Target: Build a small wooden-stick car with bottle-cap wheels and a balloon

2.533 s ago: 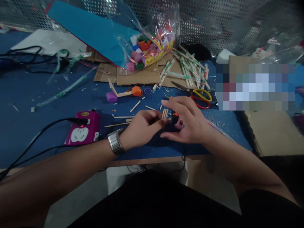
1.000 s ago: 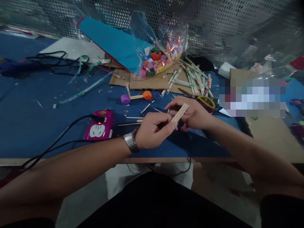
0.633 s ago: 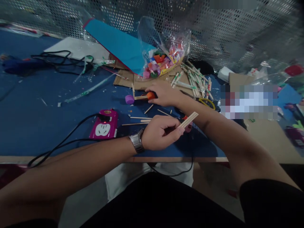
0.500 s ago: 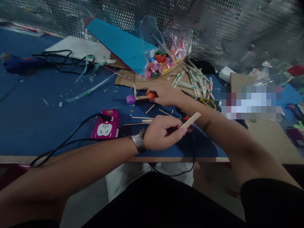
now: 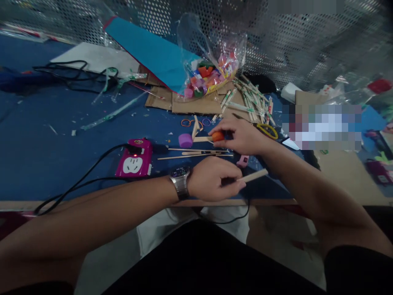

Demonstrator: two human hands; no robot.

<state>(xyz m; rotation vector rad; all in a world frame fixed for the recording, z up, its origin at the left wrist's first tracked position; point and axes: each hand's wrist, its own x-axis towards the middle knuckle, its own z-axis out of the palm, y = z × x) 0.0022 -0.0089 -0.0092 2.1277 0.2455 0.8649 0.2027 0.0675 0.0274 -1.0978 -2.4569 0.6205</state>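
Note:
My left hand (image 5: 213, 178), with a metal-band watch on its wrist, is closed on wooden sticks (image 5: 254, 176) that point right. Above it, my right hand (image 5: 241, 136) has its fingers closed around an orange cap (image 5: 217, 136). That cap sits at the right end of a small stick piece (image 5: 202, 139), and a purple cap (image 5: 185, 140) is at the left end. A short stick (image 5: 195, 128) stands up near the purple cap. Several thin sticks (image 5: 192, 153) lie on the blue table between the purple cap and my left hand.
A pink power strip (image 5: 134, 157) with black cords lies at left. Behind are a bag of colourful caps (image 5: 208, 76), wrapped sticks (image 5: 253, 98), cardboard (image 5: 196, 105) and rubber bands (image 5: 186, 123). Yellow-handled scissors (image 5: 267, 131) lie right of my right hand; a pink object (image 5: 242, 161) is below it.
My right hand has moved right and slightly down with the orange cap, and the piece with the purple cap has shifted along. The sticks in my left hand are lower and further right. Rubber bands now show.

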